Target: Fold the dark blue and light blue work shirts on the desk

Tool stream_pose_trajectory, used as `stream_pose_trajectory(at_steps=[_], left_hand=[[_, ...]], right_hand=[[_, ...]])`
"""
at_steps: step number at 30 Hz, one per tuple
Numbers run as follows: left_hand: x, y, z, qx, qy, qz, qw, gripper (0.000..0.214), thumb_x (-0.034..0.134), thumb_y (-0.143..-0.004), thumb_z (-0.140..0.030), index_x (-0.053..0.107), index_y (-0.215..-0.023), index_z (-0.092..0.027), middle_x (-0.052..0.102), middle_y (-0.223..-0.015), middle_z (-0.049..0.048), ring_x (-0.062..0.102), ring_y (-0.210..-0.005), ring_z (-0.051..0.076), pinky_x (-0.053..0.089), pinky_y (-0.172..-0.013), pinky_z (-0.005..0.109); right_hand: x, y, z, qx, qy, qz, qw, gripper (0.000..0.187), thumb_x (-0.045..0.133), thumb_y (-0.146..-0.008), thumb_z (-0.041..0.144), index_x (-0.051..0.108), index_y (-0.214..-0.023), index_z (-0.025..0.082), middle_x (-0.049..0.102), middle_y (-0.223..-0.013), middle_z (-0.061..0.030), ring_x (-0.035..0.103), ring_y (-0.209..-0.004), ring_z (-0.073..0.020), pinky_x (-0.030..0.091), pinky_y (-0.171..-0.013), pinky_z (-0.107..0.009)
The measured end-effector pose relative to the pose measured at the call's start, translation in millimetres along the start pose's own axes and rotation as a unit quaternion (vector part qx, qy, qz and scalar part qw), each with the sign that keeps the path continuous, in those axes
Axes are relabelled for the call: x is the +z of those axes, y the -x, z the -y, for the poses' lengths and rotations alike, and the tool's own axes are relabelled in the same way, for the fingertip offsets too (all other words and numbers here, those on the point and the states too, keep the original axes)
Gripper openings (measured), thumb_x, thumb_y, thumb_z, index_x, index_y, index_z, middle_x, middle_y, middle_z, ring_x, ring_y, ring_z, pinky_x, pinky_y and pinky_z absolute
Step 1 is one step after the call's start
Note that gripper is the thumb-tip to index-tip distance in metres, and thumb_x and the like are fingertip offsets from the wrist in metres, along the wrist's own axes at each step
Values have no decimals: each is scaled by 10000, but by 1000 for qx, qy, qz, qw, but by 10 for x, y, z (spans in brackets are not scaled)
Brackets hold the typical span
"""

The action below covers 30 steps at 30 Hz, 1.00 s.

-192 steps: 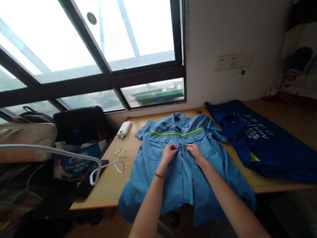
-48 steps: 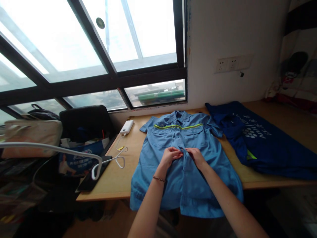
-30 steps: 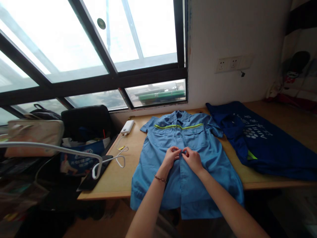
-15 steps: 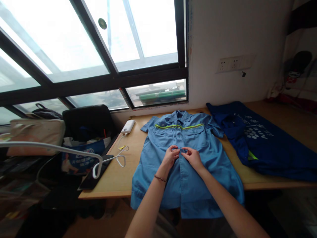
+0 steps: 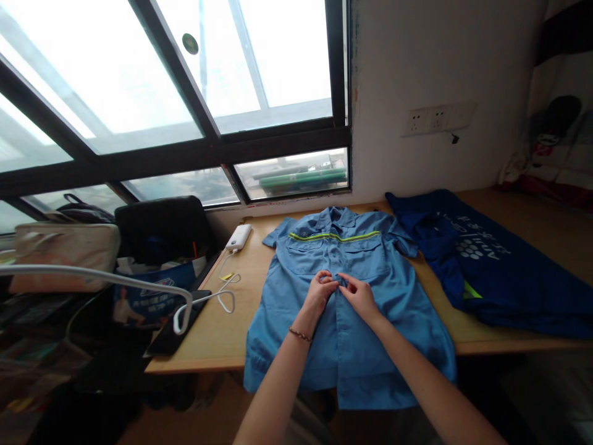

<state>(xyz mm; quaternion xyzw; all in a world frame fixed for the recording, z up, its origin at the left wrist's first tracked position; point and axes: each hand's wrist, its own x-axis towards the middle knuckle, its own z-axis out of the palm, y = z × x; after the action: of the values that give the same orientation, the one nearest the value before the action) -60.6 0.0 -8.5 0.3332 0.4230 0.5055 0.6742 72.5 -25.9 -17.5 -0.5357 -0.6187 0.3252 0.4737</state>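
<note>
A light blue short-sleeved work shirt (image 5: 296,309) lies face up on the wooden table (image 5: 208,340), its collar toward the window and its hem hanging over the front edge. A yellow-green stripe crosses the chest above two flap pockets. At the front placket, just below the pockets, my left hand (image 5: 320,292) pinches the cloth, a bracelet on its wrist. Close beside it on the right, my right hand (image 5: 359,296) pinches the placket too, thumb and forefinger together. The fingertips cover the small spot between them, so any button there is hidden.
To the right lies a dark blue garment (image 5: 509,272) with white print. A white power bank (image 5: 239,237) with a white cable (image 5: 227,290) and a black tablet-like slab (image 5: 178,324) are on the left. Beyond them stands a black chair (image 5: 162,225) with bags around it.
Both hands stay at the same place on the placket, with only small shifts of the fingers. The shirt has hardly moved.
</note>
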Motion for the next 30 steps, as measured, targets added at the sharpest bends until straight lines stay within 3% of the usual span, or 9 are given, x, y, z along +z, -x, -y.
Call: stream_pose_trajectory(at_steps=[8, 11, 15, 18, 21, 26, 30], left_hand=[[-21, -39, 51, 62, -53, 6, 997, 441, 777, -463, -212, 472, -778, -167, 506, -533, -84, 477, -465, 51, 355, -494, 171], [-13, -90, 76, 80, -105, -11, 991, 412, 770, -471, -217, 478, -757, -162, 529, -544, -70, 486, -480, 61, 356, -498, 174], [7, -205, 148, 135, -189, -55, 971, 354, 748, -505, -247, 493, -737, -166, 550, -550, -53, 515, -510, 85, 380, -526, 193], [26, -315, 203, 189, -261, -87, 943, 298, 720, -547, -269, 518, -741, -169, 578, -586, -28, 545, -553, 109, 395, -554, 213], [44, -421, 228, 220, -314, -107, 917, 261, 698, -576, -273, 530, -749, -173, 598, -626, -11, 565, -596, 123, 404, -579, 223], [44, -561, 212, 238, -326, -101, 909, 266, 702, -566, -272, 536, -746, -169, 597, -642, -13, 571, -614, 124, 411, -589, 221], [32, -656, 152, 234, -304, -84, 920, 273, 713, -545, -259, 535, -728, -164, 580, -609, -24, 556, -585, 112, 408, -565, 209]], right_hand=[[-11, -21, 14, 6, 75, 47, 996, 409, 525, -736, 305, 611, -1111, 166, 472, -492, 34, 428, -477, -126, 341, -516, -239], [-64, 56, 129, -8, 142, 21, 990, 407, 509, -758, 293, 569, -1143, 171, 521, -565, 12, 480, -537, -146, 356, -554, -247], [-32, 397, 355, -59, 268, -20, 961, 228, 437, -816, 246, 590, -977, 195, 581, -769, -48, 527, -689, -174, 362, -631, -271], [98, 682, 456, -38, 348, -18, 937, 130, 481, -814, 297, 569, -824, 201, 564, -798, -67, 522, -751, -202, 356, -621, -288], [207, 801, 464, -5, 415, -43, 909, 156, 533, -790, 333, 550, -860, 195, 542, -840, -89, 502, -821, -233, 363, -645, -307], [152, 637, 402, 9, 456, -43, 889, 238, 550, -760, 412, 541, -849, 192, 537, -856, -88, 485, -846, -242, 360, -674, -324], [-31, 415, 318, 20, 428, -9, 904, 149, 550, -719, 339, 557, -766, 199, 579, -810, -54, 511, -802, -215, 346, -632, -289]])
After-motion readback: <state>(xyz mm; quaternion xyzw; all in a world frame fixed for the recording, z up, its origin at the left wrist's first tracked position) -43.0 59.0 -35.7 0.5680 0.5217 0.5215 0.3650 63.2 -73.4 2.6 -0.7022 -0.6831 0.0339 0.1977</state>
